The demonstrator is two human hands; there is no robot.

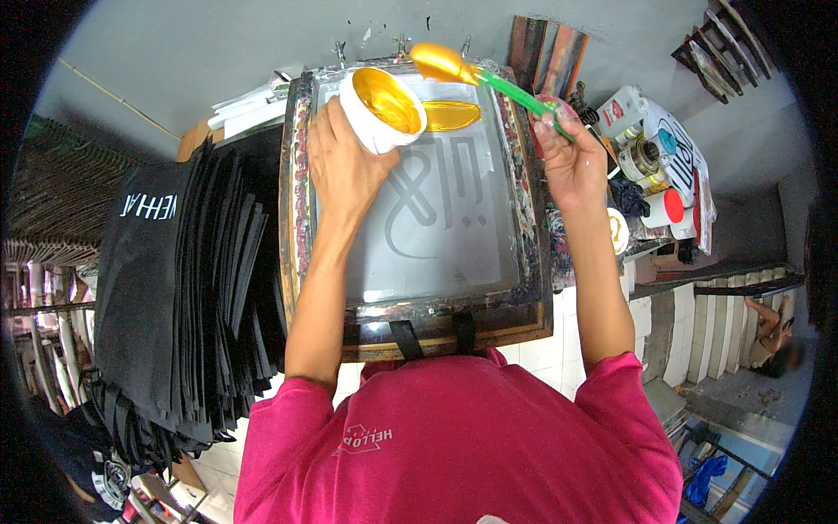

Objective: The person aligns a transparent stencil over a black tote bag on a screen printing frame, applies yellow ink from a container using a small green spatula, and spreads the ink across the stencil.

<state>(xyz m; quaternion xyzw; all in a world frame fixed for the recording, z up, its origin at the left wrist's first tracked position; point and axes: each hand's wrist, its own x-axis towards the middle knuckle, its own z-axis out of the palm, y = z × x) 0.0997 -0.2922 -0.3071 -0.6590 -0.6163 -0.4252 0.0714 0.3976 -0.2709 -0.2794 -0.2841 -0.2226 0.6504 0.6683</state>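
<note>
My left hand (345,170) is wrapped round a white tub (375,131) of gold ink, tilted so that its inside shows. In my right hand (569,157) is the green handle of a spatula (515,90), its blade thickly coated in gold ink. The blade is raised above the far end of a screen-printing frame (534,227). On the grey mesh (410,271) lies a wet pool of gold ink (452,116), just right of the tub. Darker curved and straight stencil shapes show in the mesh below the pool. Two black straps (406,339) stick out at the frame's near edge.
To the left hangs a thick stack of black bags (166,279). A cluttered shelf on the right holds cans (640,159), a red-lidded container (665,208) and a white tub lid (618,231). Squeegees (559,57) lean against the far wall. Another person (772,336) is at the far right.
</note>
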